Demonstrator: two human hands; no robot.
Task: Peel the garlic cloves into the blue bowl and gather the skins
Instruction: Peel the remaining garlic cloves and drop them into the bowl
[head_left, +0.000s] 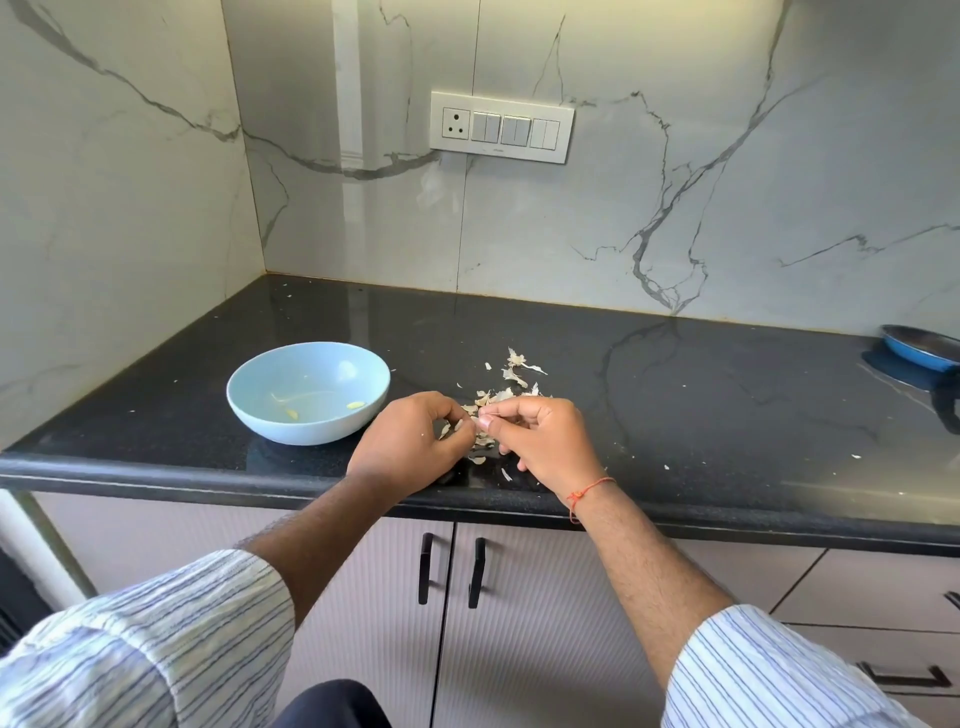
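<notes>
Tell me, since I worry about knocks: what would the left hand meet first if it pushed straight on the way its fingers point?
Most likely the right hand; the left hand points at it, fingers almost touching.

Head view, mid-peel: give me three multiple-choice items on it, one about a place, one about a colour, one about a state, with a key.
1. Where does the blue bowl stand relative to the two hands?
A. To their left on the counter
B. To their right
C. On the floor

2. What colour is the thread on the right wrist?
A. Green
B. Orange-red
C. Black

3. What are the left hand and right hand doing?
A. Resting flat and apart
B. Fingertips pinched together on a small garlic piece over the skins
C. Lifting the bowl

Key: 1 A, the bowl sits left of both hands; 2 B, the thread is orange-red; 3 B, both hands meet at the fingertips above the scattered skins.
</notes>
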